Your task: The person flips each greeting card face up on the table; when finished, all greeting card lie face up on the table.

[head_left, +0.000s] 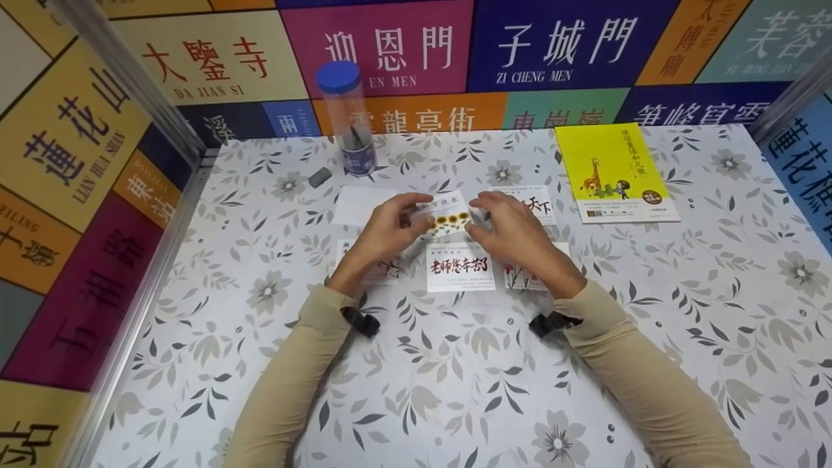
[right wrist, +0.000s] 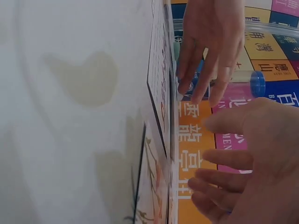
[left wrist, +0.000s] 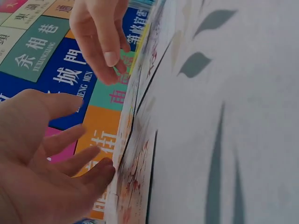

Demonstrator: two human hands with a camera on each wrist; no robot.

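Observation:
A small card printed with sunflowers (head_left: 448,218) lies on the flowered tablecloth (head_left: 455,377) between my two hands. The fingertips of my left hand (head_left: 390,229) touch its left edge, fingers fairly straight. On its right edge rest the fingertips of my right hand (head_left: 513,233). In the left wrist view my left hand (left wrist: 42,158) has loose, spread fingers against the card edges, with the right hand (left wrist: 100,32) beyond. The right wrist view has my right hand (right wrist: 252,158) spread and the left hand's fingers (right wrist: 205,51) pointing down onto a card.
Other cards lie around: a blank white one (head_left: 356,205), one with red calligraphy (head_left: 460,266), one behind the right hand (head_left: 534,198), two partly under my wrists. A yellow book (head_left: 614,170) lies back right. A clear blue-capped tube (head_left: 348,120) and a grey eraser (head_left: 320,177) stand back left.

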